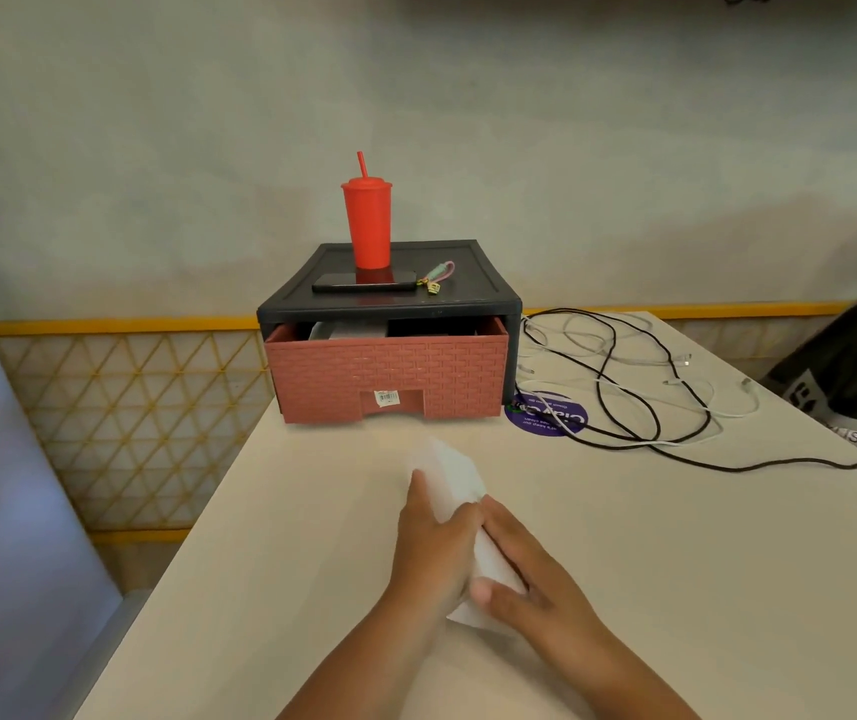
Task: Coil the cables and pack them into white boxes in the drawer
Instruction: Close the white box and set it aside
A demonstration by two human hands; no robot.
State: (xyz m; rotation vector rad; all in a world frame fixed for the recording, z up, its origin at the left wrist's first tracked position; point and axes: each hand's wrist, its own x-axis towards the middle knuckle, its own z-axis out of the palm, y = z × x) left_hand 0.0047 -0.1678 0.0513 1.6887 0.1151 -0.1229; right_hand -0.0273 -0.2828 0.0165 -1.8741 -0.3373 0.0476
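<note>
You have the box (pixel 455 475) in both hands at the lower centre of the frame, tilted with its far end pointing up toward the drawer (pixel 387 376). Your left hand (pixel 431 537) wraps its left side, fingers close together and curled over the top edge. Your right hand (pixel 530 569) clamps the near end, thumb pressed on the white face and fingers laid together along the right side. The box looks blurred, so I cannot tell whether its lid is open.

By my reading, you are readying this box to take a cable. Hold the body with one hand only and let the other work the lid. Squeezing both sides would likely pinch a thin carton shut. Once it is open, set it down flat on the table (pixel 260 563) near you, so both hands are free for coiling.

The cables (pixel 623 387) lie in a loose tangle at the middle right of the frame, black and white strands crossing each other. Draw out one by its plug end rather than tugging the heap, or you will probably tighten the knots.

The drawer stands partly pulled out at the centre. When you pull it wider, go gently: a cup (pixel 366 220) and a phone (pixel 364 281) sit on top of its cabinet (pixel 473 296).
</note>
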